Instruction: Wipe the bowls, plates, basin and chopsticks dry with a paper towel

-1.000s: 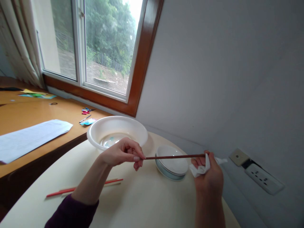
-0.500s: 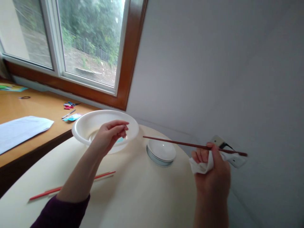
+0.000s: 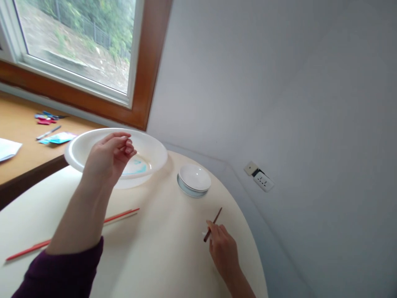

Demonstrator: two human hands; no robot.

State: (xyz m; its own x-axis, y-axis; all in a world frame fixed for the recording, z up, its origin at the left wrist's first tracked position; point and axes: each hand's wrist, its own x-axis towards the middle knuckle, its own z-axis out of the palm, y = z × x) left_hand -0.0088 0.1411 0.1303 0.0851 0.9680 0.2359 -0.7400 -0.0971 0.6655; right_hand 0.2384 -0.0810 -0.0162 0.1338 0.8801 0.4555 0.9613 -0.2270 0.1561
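Low over the right side of the round white table (image 3: 167, 252), my right hand (image 3: 225, 250) grips a dark brown chopstick (image 3: 217, 216) that slants up and away. A scrap of white tissue (image 3: 204, 234) peeks out beside its fingers; most of it is hidden. My left hand (image 3: 107, 159) is raised in front of a white plastic basin (image 3: 158, 151), its fingers curled in with nothing visible in them. Red-orange chopsticks (image 3: 122, 215) lie on the table, partly covered by my left forearm, with a paler one alongside.
Small white dishes (image 3: 194, 177) are stacked near the table's far edge, right of the basin. A wooden desk (image 3: 18, 165) at left holds a blue packet (image 3: 58, 138), a pen (image 3: 49, 133) and red-and-blue small items (image 3: 46, 118). A wall socket (image 3: 263, 181) is at right.
My right hand has come down and left towards the table, and the brown chopstick has swung from nearly level to pointing away. The view has shifted right; my left hand stays raised by the basin.
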